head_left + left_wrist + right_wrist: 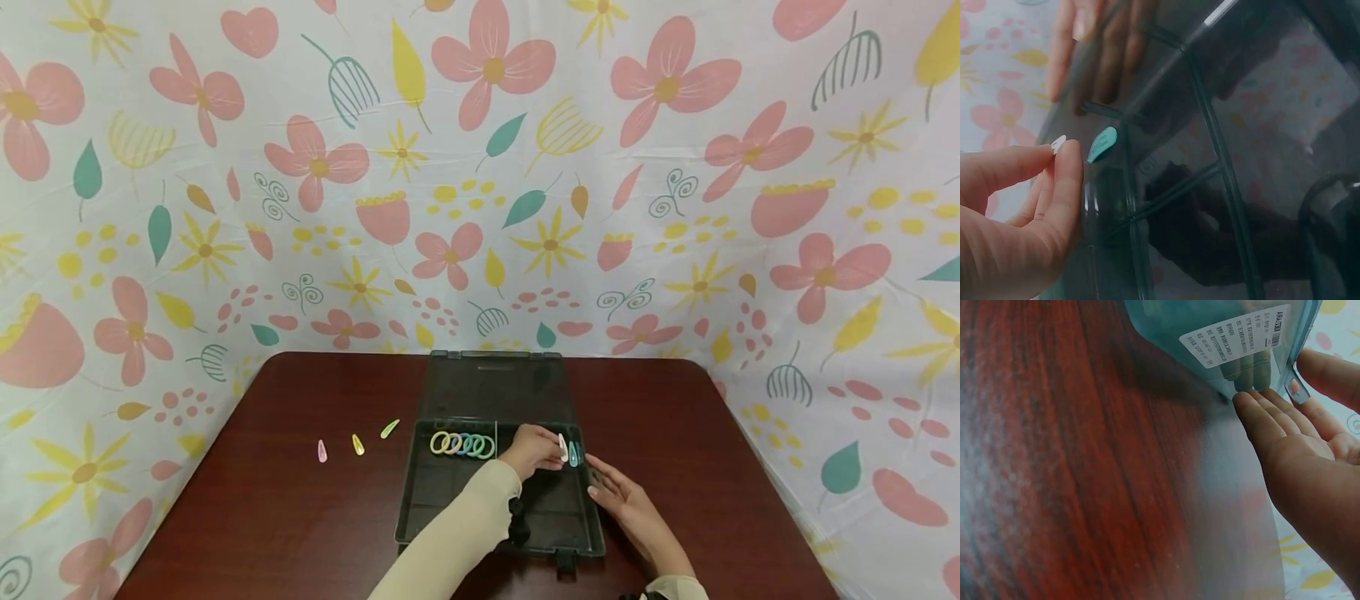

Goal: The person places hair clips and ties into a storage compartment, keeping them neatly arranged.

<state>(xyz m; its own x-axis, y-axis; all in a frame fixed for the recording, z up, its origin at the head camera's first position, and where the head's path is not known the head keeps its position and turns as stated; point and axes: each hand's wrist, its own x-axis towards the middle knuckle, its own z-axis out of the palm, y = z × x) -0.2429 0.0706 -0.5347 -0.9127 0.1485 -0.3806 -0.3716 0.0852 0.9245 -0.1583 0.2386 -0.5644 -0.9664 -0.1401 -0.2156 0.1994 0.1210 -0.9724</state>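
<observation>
My left hand (pixel 532 450) pinches a white snap hair clip (pixel 563 447) between thumb and fingertips, over the rear right corner of a transparent dark plastic organizer box (pixel 465 546). Close beside that clip is a teal hair clip (pixel 573 454), lying at the box's right edge; the left wrist view shows the teal clip (pixel 1103 144) just past my fingertips. My right hand (pixel 630 508) rests along the right side of the box with its fingers straight. In the right wrist view, those fingertips (pixel 1244 403) touch the wall below a printed label (pixel 1235 336).
Several pastel ring hair ties (pixel 462 445) overlap in a row in the box's rear left compartment. The lid (pixel 495 387) lies folded back behind. Left of the box, a pink clip (pixel 322 451), a yellow clip (pixel 357 444) and a green clip (pixel 389 428) lie on the table (pixel 262 517).
</observation>
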